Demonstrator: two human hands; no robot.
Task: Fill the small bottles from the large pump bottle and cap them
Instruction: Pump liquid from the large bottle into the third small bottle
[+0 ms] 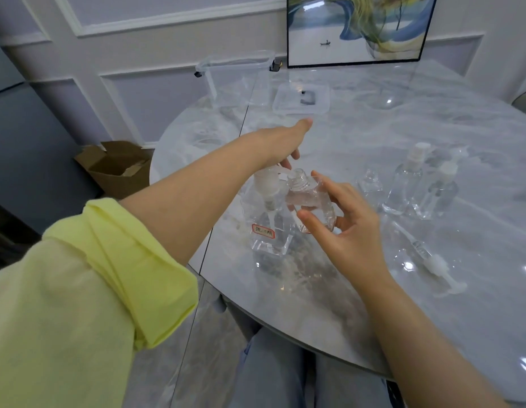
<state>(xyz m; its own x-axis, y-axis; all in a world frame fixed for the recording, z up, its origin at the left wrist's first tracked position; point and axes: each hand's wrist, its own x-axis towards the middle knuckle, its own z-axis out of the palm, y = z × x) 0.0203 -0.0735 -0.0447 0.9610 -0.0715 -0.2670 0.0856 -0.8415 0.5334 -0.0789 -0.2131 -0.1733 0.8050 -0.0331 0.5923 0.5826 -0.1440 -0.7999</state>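
From the head view, the large pump bottle (269,228) is clear and square-sided with a white pump head and a red-edged label, standing upright near the tabletop's (373,304) near-left edge. The left hand (285,142) presses its curled fingers on the pump. The right hand (344,219) grasps a clear uncapped small bottle (307,198), tilted, its threaded neck pointing up-left beside the spout.
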